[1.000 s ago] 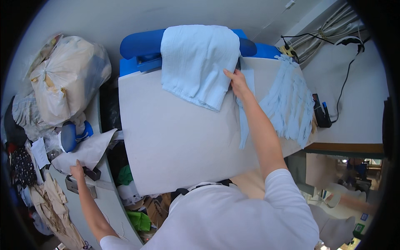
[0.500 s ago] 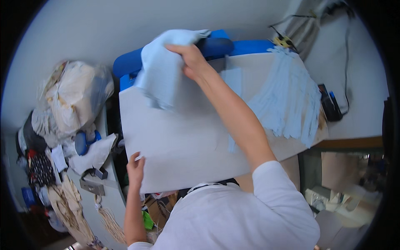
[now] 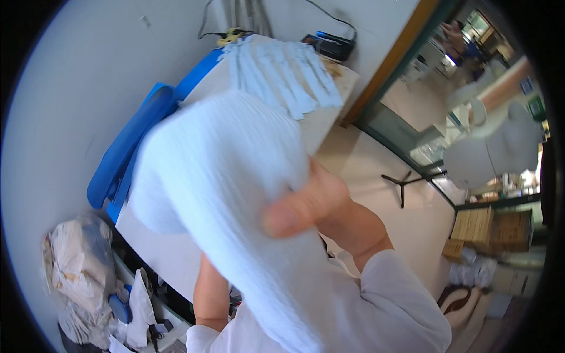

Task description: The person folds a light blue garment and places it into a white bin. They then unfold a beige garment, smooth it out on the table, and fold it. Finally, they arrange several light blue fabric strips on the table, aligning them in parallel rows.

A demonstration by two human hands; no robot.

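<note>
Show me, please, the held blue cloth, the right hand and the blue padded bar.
Held blue cloth [image 3: 218, 162], head view: its broad middle.
Right hand [image 3: 322, 196], head view: base of the thumb.
Blue padded bar [image 3: 129, 147], head view: mid-length.

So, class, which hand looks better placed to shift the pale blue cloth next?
The right hand, probably: its thumb lies over the pale blue cloth, holding it. The left hand is out of sight, apparently behind the cloth; only the left forearm shows.

The right hand [image 3: 313, 202] grips a light-blue cloth [image 3: 215, 159] before the camera.
</note>
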